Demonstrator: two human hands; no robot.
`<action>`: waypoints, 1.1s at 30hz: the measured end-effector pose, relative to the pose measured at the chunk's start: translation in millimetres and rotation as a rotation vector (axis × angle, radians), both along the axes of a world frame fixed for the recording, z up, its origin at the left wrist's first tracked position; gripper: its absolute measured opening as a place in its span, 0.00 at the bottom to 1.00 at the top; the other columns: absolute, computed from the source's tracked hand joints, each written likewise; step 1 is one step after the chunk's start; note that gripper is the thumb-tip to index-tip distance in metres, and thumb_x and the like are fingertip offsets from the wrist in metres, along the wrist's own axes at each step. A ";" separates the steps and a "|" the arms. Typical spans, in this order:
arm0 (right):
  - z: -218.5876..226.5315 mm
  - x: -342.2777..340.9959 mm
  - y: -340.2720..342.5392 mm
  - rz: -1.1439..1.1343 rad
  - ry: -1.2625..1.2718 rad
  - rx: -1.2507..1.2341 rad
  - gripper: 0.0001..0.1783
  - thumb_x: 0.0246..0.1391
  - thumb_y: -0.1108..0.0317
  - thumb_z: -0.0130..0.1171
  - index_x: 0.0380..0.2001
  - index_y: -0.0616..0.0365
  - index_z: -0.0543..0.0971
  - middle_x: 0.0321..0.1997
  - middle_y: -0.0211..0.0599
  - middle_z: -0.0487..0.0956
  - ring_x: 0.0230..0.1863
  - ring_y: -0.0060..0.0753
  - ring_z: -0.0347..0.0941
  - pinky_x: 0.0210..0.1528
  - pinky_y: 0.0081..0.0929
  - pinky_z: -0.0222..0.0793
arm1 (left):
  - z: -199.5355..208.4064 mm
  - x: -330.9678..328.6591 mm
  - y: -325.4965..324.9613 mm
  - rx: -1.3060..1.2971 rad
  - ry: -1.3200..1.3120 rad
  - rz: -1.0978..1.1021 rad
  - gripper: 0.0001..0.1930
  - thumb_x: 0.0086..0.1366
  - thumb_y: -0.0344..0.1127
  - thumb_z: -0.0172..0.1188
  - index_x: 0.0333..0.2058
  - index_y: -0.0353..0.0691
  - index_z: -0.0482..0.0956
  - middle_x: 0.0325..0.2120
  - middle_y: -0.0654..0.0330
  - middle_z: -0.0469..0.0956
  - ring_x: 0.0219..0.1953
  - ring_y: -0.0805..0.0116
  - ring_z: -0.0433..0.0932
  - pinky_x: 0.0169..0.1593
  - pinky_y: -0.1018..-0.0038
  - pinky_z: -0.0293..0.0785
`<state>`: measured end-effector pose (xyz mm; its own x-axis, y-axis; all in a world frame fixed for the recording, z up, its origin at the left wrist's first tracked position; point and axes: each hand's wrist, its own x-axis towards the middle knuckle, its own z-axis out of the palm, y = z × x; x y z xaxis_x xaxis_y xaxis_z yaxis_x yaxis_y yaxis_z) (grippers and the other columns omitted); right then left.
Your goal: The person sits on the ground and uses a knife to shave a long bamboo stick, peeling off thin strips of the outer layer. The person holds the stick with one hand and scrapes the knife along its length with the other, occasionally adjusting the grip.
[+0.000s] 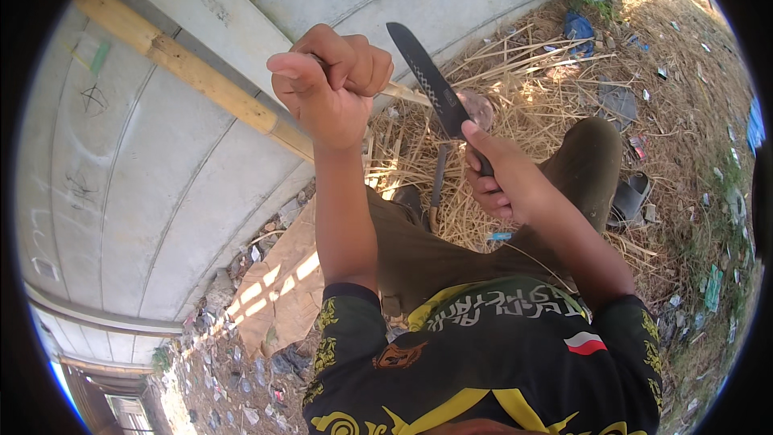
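The right grip (506,173) is wrapped tight around the handle of a big black knife (423,68). The knife points up and away, tilted to the left. To the left of the knife is the left grip (334,84). It is curled shut around a thin, pale stick (407,94), with the thumb poking out. The stick comes out on the knife's side, and its far end runs toward the blade. I cannot tell if the two touch.

Lots of things lie around the knife. Under it and past it is a messy pile of straw (511,72). Below the blade, on the straw, is a long tool (440,177) with a light brown handle. A bent knee (592,153) sits to the right of the knife, in front of part of the ground. Past the knee, farther right of the knife, is a dark sandal (630,197). Up and right of the knife is a blue bag (578,28). Far left of the knife, a yellow pole (185,72) slants across a gray wall (173,217).
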<state>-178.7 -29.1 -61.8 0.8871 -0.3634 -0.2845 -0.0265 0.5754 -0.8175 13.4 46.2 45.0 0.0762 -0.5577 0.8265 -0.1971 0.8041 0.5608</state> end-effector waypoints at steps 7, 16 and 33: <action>-26.1 15.4 20.3 -0.573 -0.397 -0.222 0.28 0.71 0.41 0.43 0.26 0.53 0.63 0.14 0.23 0.59 0.08 0.16 0.53 0.08 0.18 0.47 | -1.0 -13.7 -5.6 -0.040 -0.023 0.095 0.35 0.68 0.75 0.34 0.20 0.47 0.53 0.09 0.70 0.47 0.13 0.77 0.40 0.18 0.74 0.37; -8.1 -8.2 0.5 -0.127 -0.007 -0.511 0.34 0.70 0.39 0.43 0.19 0.55 0.65 0.12 0.23 0.59 0.10 0.16 0.55 0.11 0.18 0.51 | 8.7 -6.6 -8.6 -0.031 -0.001 0.086 0.35 0.69 0.74 0.35 0.20 0.46 0.54 0.10 0.70 0.48 0.14 0.77 0.41 0.19 0.73 0.39; -44.3 49.4 -2.3 -0.284 -0.173 -0.951 0.38 0.70 0.38 0.43 0.19 0.63 0.68 0.14 0.28 0.59 0.20 0.22 0.55 0.24 0.32 0.58 | 12.7 -10.2 -1.1 0.093 -0.001 0.098 0.37 0.63 0.79 0.37 0.20 0.48 0.51 0.11 0.70 0.45 0.15 0.76 0.39 0.22 0.72 0.38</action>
